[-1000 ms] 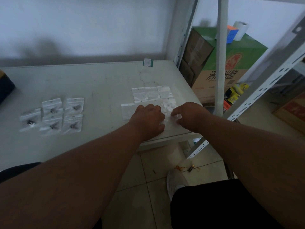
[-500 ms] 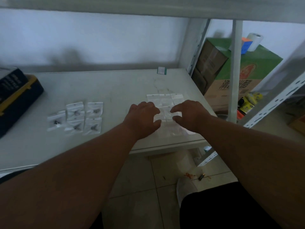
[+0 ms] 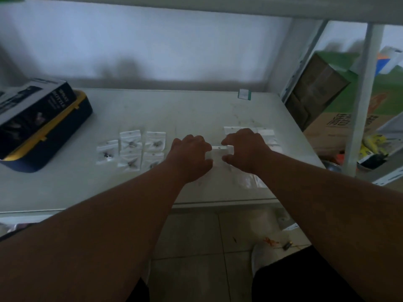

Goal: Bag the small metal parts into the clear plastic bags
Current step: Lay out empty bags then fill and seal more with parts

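Empty bags (image 3: 267, 136) partly hidden under right hand (image 3: 245, 150), box (image 3: 32, 112) cut off left, bagged parts (image 3: 131, 144) perhaps screws, too small

dim room | white wall (image 3: 152, 44) | tiled floor (image 3: 196, 247) | metal shelving (image 3: 359, 101)

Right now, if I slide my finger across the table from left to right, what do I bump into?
Dark blue case with yellow trim → cluster of small clear bags holding metal parts → left hand → clear bag held between both hands → right hand.
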